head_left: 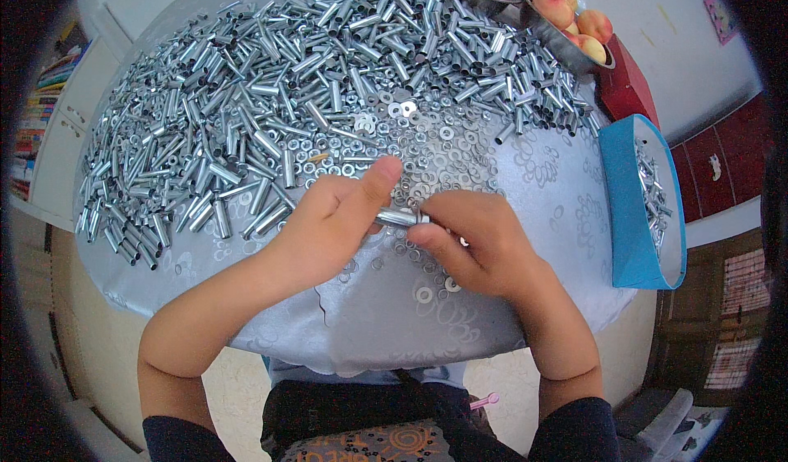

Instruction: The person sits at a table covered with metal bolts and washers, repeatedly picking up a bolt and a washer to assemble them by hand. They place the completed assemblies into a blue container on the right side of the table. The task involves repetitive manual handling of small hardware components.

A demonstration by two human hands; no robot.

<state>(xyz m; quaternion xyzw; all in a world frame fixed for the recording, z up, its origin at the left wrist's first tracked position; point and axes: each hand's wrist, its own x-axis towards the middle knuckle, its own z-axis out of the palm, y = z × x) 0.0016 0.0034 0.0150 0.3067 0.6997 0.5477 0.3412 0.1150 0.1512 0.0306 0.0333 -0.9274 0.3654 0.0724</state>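
My left hand (328,224) is closed around a short silver expansion bolt (397,217), its thumb raised above the metal sleeve. At the other end of the bolt, my right hand (480,236) pinches a small ring-like piece, a nut or a washer, between thumb and forefinger. The fingers cover much of both ends. Just beyond the hands lie many loose flat washers (447,154) and hex nuts (308,144). A large heap of silver metal sleeves and bolts (328,52) spreads behind and to the left.
A patterned silver-grey tablecloth (554,208) covers the round table. At the right edge stands a blue bin (628,216) holding bolts. Beyond it are a red box (628,84) and metal bowls, one with peaches (554,6). A few washers (423,295) lie near the front edge.
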